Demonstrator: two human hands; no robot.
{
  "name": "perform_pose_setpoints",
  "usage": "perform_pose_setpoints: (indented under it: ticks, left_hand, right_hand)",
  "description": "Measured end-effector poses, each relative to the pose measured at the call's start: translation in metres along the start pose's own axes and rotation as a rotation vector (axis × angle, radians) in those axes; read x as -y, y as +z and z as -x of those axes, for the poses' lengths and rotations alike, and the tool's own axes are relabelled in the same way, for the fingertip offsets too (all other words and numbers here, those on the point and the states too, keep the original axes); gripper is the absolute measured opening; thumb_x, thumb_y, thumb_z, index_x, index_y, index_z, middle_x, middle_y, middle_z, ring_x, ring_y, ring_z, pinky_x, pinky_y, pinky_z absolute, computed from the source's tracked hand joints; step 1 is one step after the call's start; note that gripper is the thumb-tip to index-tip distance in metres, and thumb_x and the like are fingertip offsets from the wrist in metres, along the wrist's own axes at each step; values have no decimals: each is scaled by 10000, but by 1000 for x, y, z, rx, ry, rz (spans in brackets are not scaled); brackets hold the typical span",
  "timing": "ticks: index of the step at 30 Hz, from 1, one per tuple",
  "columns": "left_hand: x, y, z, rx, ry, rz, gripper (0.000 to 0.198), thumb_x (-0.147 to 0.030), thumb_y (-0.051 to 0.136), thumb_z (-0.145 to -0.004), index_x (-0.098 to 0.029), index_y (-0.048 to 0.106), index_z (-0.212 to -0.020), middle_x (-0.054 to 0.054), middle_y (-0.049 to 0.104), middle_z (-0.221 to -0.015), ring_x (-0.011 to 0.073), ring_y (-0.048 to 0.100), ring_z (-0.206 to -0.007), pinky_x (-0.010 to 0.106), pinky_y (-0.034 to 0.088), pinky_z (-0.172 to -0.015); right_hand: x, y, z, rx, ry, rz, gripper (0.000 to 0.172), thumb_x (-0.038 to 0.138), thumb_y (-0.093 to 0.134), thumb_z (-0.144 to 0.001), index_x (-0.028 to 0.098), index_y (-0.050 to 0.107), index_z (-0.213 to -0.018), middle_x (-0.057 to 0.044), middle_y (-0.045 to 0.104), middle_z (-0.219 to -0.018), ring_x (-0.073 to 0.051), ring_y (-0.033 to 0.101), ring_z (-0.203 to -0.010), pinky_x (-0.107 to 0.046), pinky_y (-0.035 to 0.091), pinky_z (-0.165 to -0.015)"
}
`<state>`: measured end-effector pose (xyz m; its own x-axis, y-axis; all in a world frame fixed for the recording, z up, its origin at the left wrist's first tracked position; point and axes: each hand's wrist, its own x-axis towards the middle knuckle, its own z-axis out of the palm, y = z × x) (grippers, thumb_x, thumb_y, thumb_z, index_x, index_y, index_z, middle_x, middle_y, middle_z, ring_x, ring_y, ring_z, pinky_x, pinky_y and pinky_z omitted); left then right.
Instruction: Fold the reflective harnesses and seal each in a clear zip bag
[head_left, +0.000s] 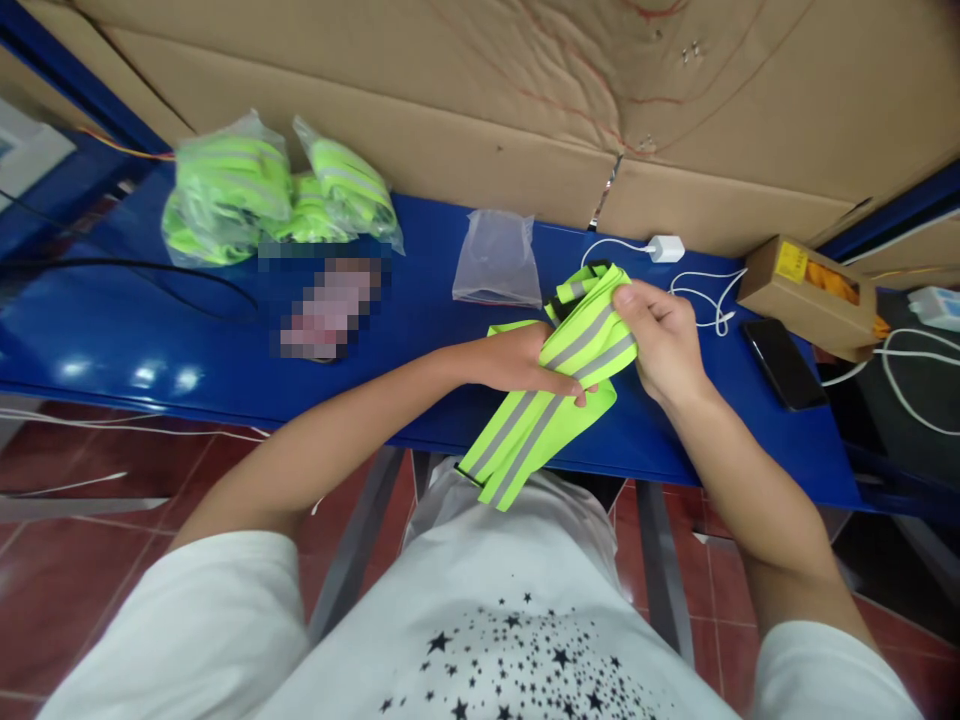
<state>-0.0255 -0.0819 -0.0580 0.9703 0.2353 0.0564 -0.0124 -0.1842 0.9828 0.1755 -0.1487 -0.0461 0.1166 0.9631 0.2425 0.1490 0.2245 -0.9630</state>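
Note:
Between my hands is a neon-yellow reflective strap [589,340] with grey stripes, gathered into several flat layers. My left hand [525,360] wraps round the folded middle, thumb lying across the front. The upper right end of the folds is pinched by my right hand [664,335], thumb on top. A loose length of the strap hangs below over the table edge toward my lap, with a dark piece at its end. Another part, with black bits, sticks out behind the folds. Just beyond my left hand a flat clear plastic bag [496,260] lies on the table.
Clear bags packed with neon-yellow straps [232,185] are piled at the back left of the blue table [420,300]. A blurred-out object [330,308] lies in front of them. To the right are a white charger [666,248] with cable, an open cardboard box [806,290] and a black phone [784,363].

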Motion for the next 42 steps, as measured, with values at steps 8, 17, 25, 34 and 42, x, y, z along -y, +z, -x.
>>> perform_pose_setpoints:
  ticks: [8, 17, 25, 34, 42]
  left_hand:
    - [5, -1, -1, -57, -27, -42, 281, -407, 760, -893, -150, 773, -1006, 76, 815, -963, 219, 758, -909, 307, 577, -815]
    - [5, -8, 0, -70, -81, -53, 341, -444, 791, -869, -140, 782, -1022, 104, 813, -1024, 238, 761, -937, 323, 584, -834]
    - [5, -6, 6, 47, -121, 74, 310, -427, 798, -873, -180, 792, -1060, 72, 816, -1075, 218, 773, -989, 290, 617, -854]
    - [-15, -6, 10, -110, -8, -71, 408, -460, 834, -829, -138, 747, -1063, 63, 786, -967, 190, 725, -853, 287, 594, -809]
    - [-12, -4, 9, 13, -16, -61, 376, -465, 753, -913, -155, 770, -1125, 104, 792, -1130, 240, 748, -1043, 309, 600, -910]
  right_hand:
    - [-4, 1, 1, -46, -67, 35, 366, 621, 716, -907, 274, 802, -990, 10, 715, -775, -174, 672, -710, -298, 512, -597]
    - [-7, 2, 0, -20, 2, 17, 476, 716, 649, -908, 263, 784, -963, -11, 745, -804, -201, 723, -751, -324, 569, -610]
    - [-9, 9, -1, 203, 380, -127, 550, 744, 676, -871, 213, 776, -971, -72, 811, -873, -260, 792, -835, -387, 669, -724]
    - [1, 3, -2, 295, 543, -288, 606, 774, 644, -874, 197, 783, -989, -106, 819, -942, -278, 802, -881, -407, 691, -772]
    - [-8, 5, -2, 350, 577, -283, 550, 746, 633, -896, 210, 751, -895, -60, 767, -726, -214, 696, -564, -345, 595, -483]
